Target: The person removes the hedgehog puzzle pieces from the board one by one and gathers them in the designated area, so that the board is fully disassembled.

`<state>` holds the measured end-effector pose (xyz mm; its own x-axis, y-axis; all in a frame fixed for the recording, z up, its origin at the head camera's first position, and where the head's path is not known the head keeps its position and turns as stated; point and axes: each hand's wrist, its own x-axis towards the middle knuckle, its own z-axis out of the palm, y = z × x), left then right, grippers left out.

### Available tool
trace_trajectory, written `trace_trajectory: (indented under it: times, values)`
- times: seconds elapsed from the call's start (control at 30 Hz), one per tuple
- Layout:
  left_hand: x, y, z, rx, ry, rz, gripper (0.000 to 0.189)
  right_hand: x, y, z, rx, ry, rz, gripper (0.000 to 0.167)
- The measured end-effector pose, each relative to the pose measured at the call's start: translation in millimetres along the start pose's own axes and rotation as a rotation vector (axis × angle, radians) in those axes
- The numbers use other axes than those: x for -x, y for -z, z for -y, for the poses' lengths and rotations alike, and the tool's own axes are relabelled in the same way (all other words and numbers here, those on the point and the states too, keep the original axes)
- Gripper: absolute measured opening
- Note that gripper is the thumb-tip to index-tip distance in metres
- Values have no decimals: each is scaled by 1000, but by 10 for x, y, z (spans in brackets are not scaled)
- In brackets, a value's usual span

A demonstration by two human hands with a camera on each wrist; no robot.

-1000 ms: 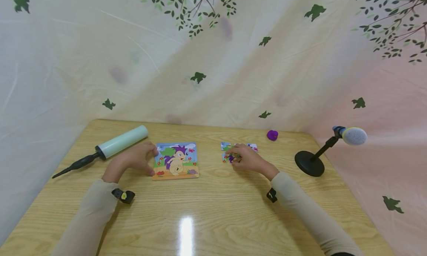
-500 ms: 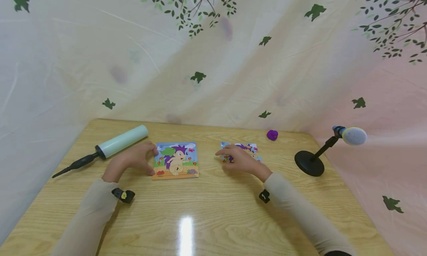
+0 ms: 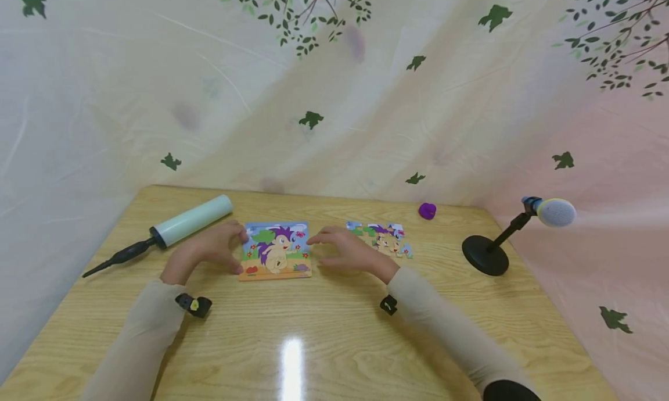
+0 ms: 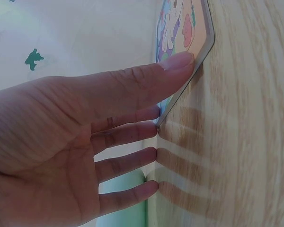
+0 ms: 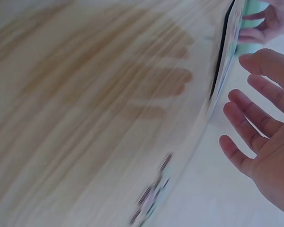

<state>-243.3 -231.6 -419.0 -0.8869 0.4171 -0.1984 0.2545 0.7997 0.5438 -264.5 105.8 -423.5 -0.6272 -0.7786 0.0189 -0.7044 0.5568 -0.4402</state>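
A square picture board with a purple-haired hedgehog lies flat on the table in the head view. My left hand rests at its left edge; in the left wrist view the thumb touches the board near a corner, and the fingers stretch out straight and spread. Just off the board's right edge, my right hand hovers with relaxed, spread fingers. The right wrist view shows that hand holding nothing. Several loose jigsaw pieces with a matching picture lie right of the board, partly hidden by the right hand.
A pale green cylinder with a black pointed handle lies at the left. At the back right sits a small purple object. Further right, a microphone stands on a round black base. A printed cloth hangs behind the wooden table.
My right hand has moved left from the jigsaw pieces to the board's right edge, uncovering more of the pieces. My left hand has stayed at the board's left edge.
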Motion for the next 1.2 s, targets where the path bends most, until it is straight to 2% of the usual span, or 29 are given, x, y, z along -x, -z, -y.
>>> trace_trajectory:
  times: [0.13,0.37,0.6,0.97,1.2]
  values:
    - [-4,-4,7,-3,0,-3,58,-119,-48,87,24,33,24,44]
    - [-7,1,-1,-10,-5,-1,58,-268,-106,227,99,39,98,48]
    - [-6,5,-11,-11,-1,5,59,-328,-167,232,147,31,124,49]
    - [3,7,-8,-8,-2,5,59,-361,-150,263,74,-12,170,49]
    - [3,8,-22,-14,0,6,60,-372,-166,249,58,2,183,42]
